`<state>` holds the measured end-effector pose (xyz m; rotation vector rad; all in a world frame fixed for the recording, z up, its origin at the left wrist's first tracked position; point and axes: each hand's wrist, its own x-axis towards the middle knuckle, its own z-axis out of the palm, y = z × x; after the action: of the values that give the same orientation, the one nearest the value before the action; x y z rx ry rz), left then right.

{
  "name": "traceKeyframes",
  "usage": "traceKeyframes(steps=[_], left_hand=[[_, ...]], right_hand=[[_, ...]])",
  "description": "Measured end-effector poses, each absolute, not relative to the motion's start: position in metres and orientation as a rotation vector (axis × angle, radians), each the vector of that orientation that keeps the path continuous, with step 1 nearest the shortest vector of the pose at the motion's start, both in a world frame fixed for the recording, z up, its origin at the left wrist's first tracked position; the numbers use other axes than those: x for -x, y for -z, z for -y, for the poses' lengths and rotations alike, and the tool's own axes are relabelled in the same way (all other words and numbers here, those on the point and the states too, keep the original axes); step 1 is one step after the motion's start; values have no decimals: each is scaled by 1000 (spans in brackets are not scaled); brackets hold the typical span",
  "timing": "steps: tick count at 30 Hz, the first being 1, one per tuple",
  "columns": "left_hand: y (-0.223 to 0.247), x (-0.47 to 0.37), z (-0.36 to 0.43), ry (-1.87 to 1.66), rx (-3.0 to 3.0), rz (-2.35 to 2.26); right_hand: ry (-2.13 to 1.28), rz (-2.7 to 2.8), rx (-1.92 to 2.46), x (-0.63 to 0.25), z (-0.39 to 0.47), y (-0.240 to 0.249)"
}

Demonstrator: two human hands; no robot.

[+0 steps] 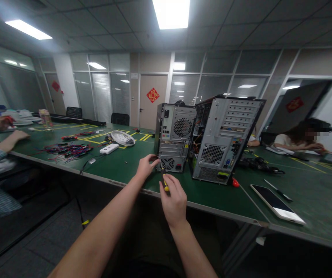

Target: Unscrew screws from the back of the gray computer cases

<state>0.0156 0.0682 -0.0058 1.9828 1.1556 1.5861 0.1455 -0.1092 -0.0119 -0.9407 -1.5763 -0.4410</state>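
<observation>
A computer tower (180, 148) stands upright on the green table, its back panel with ports and fan grilles facing me. At its lower left rear edge my left hand (146, 166) grips the case, fingers along the side and thumb toward the back panel. My right hand (175, 199) is closed around a screwdriver (165, 181) with a yellow and black handle. The screwdriver points up at the panel's lower left corner, close to my left thumb. Whether its tip sits in a screw is too small to tell.
A second, larger tower (214, 143) stands close on the right. Further right lie a phone (277, 202), a thin pen-like tool (278, 190) and black cables (260, 165). Leftward are tangled wires (67, 150), a white device (109, 149) and a white round grille (123, 138). People sit at both sides.
</observation>
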Motion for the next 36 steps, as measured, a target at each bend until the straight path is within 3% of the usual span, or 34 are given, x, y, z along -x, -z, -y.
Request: traceKeyframes(steps=[18,36], left_hand=[[7,-16,-70,-1582,-2016,-1177],[9,-16,-72,-1587,-2009,-1188]], right_hand=[[313,1566,978,-149,118,13],[509,1525,949,-148,121,25]])
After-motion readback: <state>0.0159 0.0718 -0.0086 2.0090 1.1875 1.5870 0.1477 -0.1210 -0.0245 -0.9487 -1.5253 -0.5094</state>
